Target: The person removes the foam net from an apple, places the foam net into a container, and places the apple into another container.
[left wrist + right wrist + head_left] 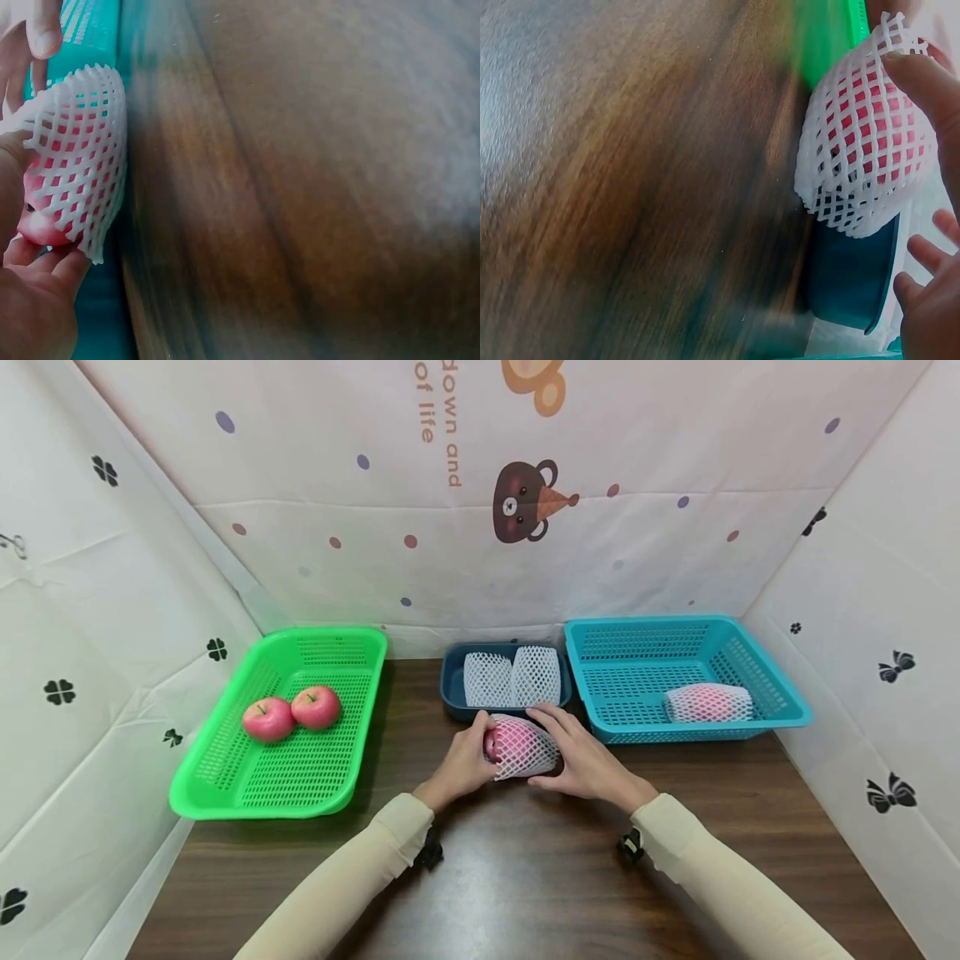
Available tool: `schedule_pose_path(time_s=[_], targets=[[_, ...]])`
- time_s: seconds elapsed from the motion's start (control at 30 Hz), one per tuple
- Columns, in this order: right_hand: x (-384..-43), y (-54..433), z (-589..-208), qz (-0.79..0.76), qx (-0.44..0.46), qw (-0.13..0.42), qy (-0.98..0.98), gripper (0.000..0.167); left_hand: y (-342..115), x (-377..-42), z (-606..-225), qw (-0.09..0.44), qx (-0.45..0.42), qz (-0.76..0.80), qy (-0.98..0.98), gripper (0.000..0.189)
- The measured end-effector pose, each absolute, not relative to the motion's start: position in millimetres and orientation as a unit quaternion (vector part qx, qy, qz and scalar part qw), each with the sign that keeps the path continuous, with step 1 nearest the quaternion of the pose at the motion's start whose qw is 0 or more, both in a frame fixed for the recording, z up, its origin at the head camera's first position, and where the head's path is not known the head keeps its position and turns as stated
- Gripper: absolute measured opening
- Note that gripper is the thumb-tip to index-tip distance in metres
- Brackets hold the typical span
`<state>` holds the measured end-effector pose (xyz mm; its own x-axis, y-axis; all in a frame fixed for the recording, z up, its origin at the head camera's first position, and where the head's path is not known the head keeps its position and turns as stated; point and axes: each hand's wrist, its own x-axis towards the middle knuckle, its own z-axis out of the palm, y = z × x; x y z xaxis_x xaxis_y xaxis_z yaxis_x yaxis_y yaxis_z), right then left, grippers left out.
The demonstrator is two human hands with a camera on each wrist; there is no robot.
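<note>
Just in front of the small blue tray is a pink-red apple (491, 746), partly covered by a white foam net sleeve (525, 748). My left hand (463, 758) grips the apple and the sleeve's edge at the left end, its thumb over the net and its fingertips beneath the fruit (45, 232). On the right side of the sleeve (866, 127), my right hand (581, 758) has its fingers spread; its thumb touches the net in the right wrist view. Two more foam nets (487, 680) lie in the dark blue tray (450, 697).
At the left, a green basket (300, 810) holds two bare apples (317, 707). A blue basket (780, 706) at the right contains a netted apple (708, 702). Both stand on the dark wooden table (517, 893), with a printed cloth (450, 560) behind.
</note>
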<state>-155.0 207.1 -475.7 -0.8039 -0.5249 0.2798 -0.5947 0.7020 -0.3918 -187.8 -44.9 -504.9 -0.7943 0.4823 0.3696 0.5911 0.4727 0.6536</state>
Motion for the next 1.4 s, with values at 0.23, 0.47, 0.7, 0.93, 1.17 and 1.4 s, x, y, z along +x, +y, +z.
schedule_pose_path(time_s=[0.23, 0.47, 0.7, 0.93, 1.17, 1.4], targets=[[-157.1, 205.7, -473.4, 0.234, 0.317, 0.08, -0.916, 0.108, -51.5, -191.0, -501.6, 0.03, -0.298, -0.397, -0.867, 0.081], [-156.6, 204.7, -472.1, 0.252, 0.319, 0.024, -0.913, 0.098, -56.0, -190.6, -500.3, 0.023, -0.326, -0.378, -0.866, 0.083], [-157.6, 201.5, -469.6, 0.245, 0.319, 0.004, -0.915, 0.091, -58.2, -191.1, -497.9, 0.012, -0.309, -0.387, -0.869, 0.079], [-161.2, 199.5, -469.8, 0.233, 0.33, 0.014, -0.915, 0.08, -58.7, -189.8, -494.7, -0.005, -0.302, -0.386, -0.871, 0.077], [-164.5, 196.6, -469.3, 0.212, 0.329, 0.042, -0.919, 0.054, -62.5, -187.9, -493.5, -0.005, -0.297, -0.376, -0.878, 0.076], [-168.0, 193.9, -465.2, 0.195, 0.343, 0.053, -0.918, 0.046, -74.7, -185.5, -495.3, -0.014, -0.268, -0.396, -0.878, 0.073]])
